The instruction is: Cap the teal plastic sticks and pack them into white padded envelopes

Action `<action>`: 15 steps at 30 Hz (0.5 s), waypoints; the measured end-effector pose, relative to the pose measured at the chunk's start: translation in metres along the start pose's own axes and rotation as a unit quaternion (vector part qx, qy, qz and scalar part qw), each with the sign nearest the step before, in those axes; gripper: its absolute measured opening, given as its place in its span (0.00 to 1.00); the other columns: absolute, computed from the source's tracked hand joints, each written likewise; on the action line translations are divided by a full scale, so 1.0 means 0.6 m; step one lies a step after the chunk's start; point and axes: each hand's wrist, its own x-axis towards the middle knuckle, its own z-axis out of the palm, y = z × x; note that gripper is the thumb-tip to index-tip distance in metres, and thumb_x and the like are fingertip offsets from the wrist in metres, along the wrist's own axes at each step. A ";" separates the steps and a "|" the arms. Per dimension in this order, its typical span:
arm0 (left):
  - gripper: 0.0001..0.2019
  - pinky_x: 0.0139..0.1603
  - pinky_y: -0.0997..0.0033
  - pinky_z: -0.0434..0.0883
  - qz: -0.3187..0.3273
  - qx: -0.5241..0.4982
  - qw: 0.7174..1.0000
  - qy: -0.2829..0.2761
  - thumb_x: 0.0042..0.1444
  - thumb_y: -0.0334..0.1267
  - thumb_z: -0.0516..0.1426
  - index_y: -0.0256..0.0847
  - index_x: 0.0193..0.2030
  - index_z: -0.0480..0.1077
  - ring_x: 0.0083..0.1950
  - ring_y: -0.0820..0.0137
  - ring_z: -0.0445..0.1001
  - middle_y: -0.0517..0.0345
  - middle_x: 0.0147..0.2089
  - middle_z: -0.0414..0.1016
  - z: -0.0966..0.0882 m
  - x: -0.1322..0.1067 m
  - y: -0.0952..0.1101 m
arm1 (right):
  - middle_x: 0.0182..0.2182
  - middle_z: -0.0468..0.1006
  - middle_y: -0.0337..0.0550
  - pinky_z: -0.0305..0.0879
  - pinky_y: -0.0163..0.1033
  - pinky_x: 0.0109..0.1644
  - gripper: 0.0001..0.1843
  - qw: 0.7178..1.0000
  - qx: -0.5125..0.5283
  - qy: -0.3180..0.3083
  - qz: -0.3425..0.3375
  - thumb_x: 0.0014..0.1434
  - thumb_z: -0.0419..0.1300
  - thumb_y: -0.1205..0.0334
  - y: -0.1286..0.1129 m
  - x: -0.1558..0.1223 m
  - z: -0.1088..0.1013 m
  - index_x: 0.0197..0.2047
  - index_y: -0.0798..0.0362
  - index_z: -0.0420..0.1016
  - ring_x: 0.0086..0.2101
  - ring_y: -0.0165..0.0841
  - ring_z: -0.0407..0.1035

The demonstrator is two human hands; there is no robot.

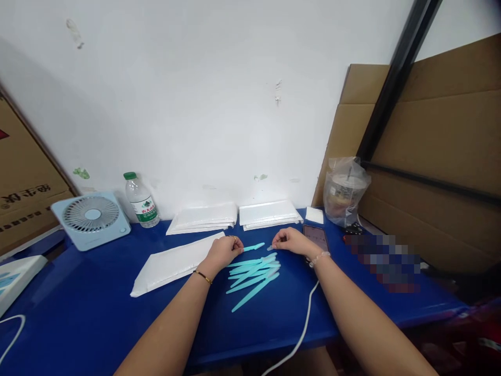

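Observation:
My left hand [229, 249] pinches the handle of a turquoise eyebrow razor [254, 247], its blade end pointing right. Just right of that tip, my right hand [288, 241] is closed on a small clear piece [270, 247] that looks like a blade cap; a narrow gap separates it from the razor. Below both hands, a loose pile of several turquoise eyebrow razors [250, 277] lies on the blue table, most with their blade ends to the right. A white padded envelope [172, 263] lies flat beside my left hand and partly behind it.
Two stacks of white envelopes [203, 216] lie along the wall. A blue fan [93, 216] and a water bottle [141, 203] stand at left. Right are a phone [316, 236], a white cable [308, 313], a bagged drink cup [345, 190] and cardboard [442, 120].

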 end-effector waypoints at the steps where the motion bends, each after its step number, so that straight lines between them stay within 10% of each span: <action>1: 0.10 0.35 0.73 0.62 0.005 0.001 1.000 0.010 0.49 0.43 0.57 0.45 0.38 0.73 0.36 0.68 0.71 0.59 0.36 0.75 0.000 -0.001 0.002 | 0.25 0.76 0.40 0.59 0.32 0.30 0.09 1.000 -0.012 0.006 -0.011 0.45 0.66 0.57 0.000 -0.002 -0.001 0.28 0.54 0.79 0.26 0.30 0.66; 15: 0.12 0.28 0.74 0.58 0.042 -0.050 0.996 -0.066 0.49 0.48 0.56 0.42 0.28 0.73 0.29 0.70 0.69 0.59 0.29 0.75 0.009 -0.015 0.026 | 0.29 0.73 0.39 0.59 0.32 0.33 0.07 0.997 -0.041 -0.043 -0.042 0.43 0.67 0.61 0.006 -0.005 0.005 0.27 0.53 0.77 0.30 0.31 0.68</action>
